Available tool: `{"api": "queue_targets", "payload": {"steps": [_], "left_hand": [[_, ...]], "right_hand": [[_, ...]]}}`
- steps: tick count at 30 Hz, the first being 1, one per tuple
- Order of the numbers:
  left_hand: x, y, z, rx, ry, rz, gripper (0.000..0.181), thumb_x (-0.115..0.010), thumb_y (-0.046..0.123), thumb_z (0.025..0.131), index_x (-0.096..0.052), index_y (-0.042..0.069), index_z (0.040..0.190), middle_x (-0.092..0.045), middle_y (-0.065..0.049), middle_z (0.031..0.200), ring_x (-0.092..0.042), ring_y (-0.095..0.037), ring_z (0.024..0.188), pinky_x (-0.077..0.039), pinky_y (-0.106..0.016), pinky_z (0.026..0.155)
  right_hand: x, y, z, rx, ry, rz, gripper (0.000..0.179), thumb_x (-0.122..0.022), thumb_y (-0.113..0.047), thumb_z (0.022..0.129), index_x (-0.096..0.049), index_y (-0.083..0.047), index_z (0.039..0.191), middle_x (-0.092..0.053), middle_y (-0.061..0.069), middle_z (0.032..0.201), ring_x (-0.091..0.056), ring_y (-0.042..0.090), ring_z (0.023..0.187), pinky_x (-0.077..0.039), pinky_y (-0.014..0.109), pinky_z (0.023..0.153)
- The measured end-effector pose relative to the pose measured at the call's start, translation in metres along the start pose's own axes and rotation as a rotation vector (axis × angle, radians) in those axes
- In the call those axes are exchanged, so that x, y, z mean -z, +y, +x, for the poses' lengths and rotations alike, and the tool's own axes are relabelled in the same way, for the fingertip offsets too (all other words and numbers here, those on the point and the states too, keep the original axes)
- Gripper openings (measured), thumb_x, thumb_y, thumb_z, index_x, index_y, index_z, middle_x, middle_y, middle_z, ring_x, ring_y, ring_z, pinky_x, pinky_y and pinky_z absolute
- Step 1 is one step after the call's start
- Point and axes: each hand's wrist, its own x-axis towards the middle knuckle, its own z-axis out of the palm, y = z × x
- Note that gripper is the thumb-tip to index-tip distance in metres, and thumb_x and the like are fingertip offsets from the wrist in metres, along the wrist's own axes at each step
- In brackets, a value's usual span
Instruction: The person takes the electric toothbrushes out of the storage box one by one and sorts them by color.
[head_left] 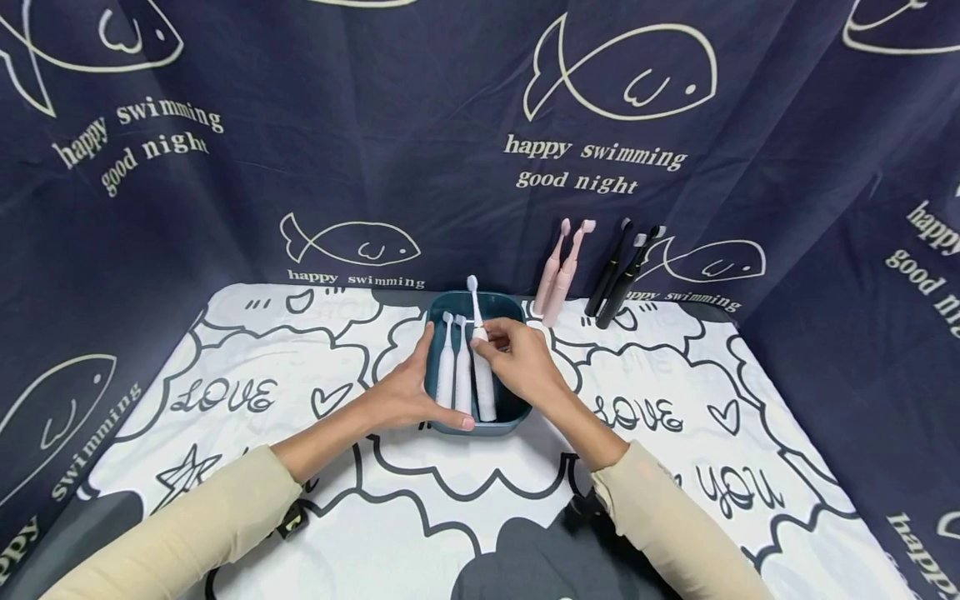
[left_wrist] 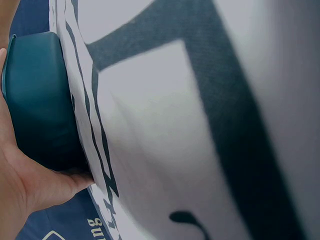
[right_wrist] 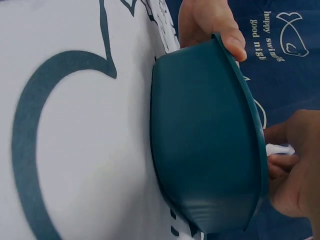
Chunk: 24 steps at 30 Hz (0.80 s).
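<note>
A teal plastic bin [head_left: 495, 428] sits on the table in the head view, with two white electric toothbrushes [head_left: 446, 375] side by side in its left half. My left hand [head_left: 408, 396] grips the bin's left side, thumb along the near rim. Between thumb and fingers, my right hand [head_left: 521, 358] pinches a third white electric toothbrush [head_left: 485, 392] near its neck, head up, its lower end inside the bin. The left wrist view shows the bin's outer wall [left_wrist: 42, 100] against the left palm. In the right wrist view, the bin [right_wrist: 205, 125] hides most of the held toothbrush [right_wrist: 280, 149].
Behind the bin to the right, two pink electric toothbrushes [head_left: 561, 287] stand near the dark fish-print curtain [head_left: 450, 167]. Farther right are three black ones [head_left: 618, 292]. A white cloth with black drawings [head_left: 300, 375] covers the table.
</note>
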Motion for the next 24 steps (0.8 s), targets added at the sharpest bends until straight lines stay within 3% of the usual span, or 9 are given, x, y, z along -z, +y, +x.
{"api": "queue_targets", "payload": {"steps": [7,12,17,21,24], "left_hand": [[0.0,0.001,0.0,-0.005,-0.001,-0.004,0.171,-0.106,0.064,0.068,0.018,0.028,0.181,-0.018,-0.017,0.19,-0.035,-0.039,0.171,-0.037,-0.062,0.136],[0.0,0.001,0.0,-0.012,0.008,-0.007,0.173,-0.107,0.064,0.065,0.017,0.028,0.181,-0.021,-0.017,0.189,-0.037,-0.038,0.17,-0.036,-0.062,0.136],[0.0,0.001,0.0,-0.017,0.016,-0.004,0.175,-0.107,0.064,0.064,0.016,0.027,0.182,-0.023,-0.018,0.189,-0.039,-0.039,0.169,-0.037,-0.062,0.136],[-0.001,0.001,0.0,-0.001,0.016,0.006,0.175,-0.107,0.065,0.063,0.015,0.028,0.182,-0.021,-0.017,0.189,-0.037,-0.039,0.17,-0.037,-0.062,0.136],[-0.001,0.001,0.0,0.01,0.017,0.018,0.175,-0.107,0.067,0.062,0.015,0.029,0.182,-0.02,-0.017,0.189,-0.036,-0.039,0.171,-0.037,-0.062,0.136]], "right_hand": [[0.012,0.003,-0.005,0.075,0.076,0.137,0.035,-0.081,-0.02,0.106,-0.078,-0.003,0.136,-0.083,0.014,0.119,-0.08,0.028,0.109,-0.068,0.048,0.098],[0.024,0.003,-0.011,0.148,0.143,0.215,0.033,-0.085,-0.013,0.103,-0.079,0.0,0.133,-0.084,0.018,0.116,-0.081,0.027,0.108,-0.067,0.032,0.096],[0.04,0.002,-0.015,0.206,0.238,0.27,0.035,-0.087,-0.001,0.098,-0.079,0.005,0.131,-0.083,0.024,0.115,-0.079,0.006,0.103,-0.061,0.013,0.093],[0.054,0.002,-0.017,0.227,0.287,0.3,0.036,-0.086,0.005,0.095,-0.077,0.011,0.129,-0.082,0.03,0.114,-0.074,-0.009,0.097,-0.06,0.01,0.089],[0.065,0.004,-0.018,0.229,0.306,0.337,0.034,-0.085,0.009,0.095,-0.075,0.014,0.127,-0.08,0.034,0.114,-0.074,-0.01,0.096,-0.061,0.011,0.088]]}}
